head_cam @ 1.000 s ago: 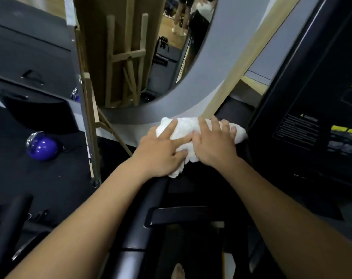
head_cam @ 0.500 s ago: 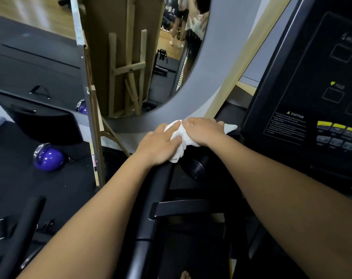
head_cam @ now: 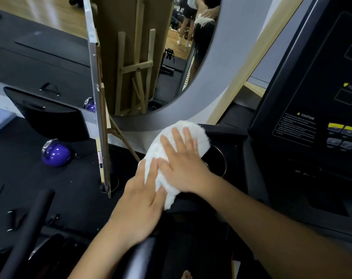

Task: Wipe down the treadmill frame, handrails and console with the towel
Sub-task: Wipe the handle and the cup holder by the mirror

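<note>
Towel (head_cam: 184, 124) lies pressed beneath left hand (head_cam: 141, 206) and right hand (head_cam: 183, 168), each grip spread flat

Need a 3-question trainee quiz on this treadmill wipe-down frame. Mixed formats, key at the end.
1. True or false: the left hand and the right hand both press flat on the towel.
2. On which side of the towel is the console? A) left B) right C) underneath
3. Fill in: the ball far left of the towel is coloured ____.
Key: 1 true; 2 B; 3 purple.
</note>
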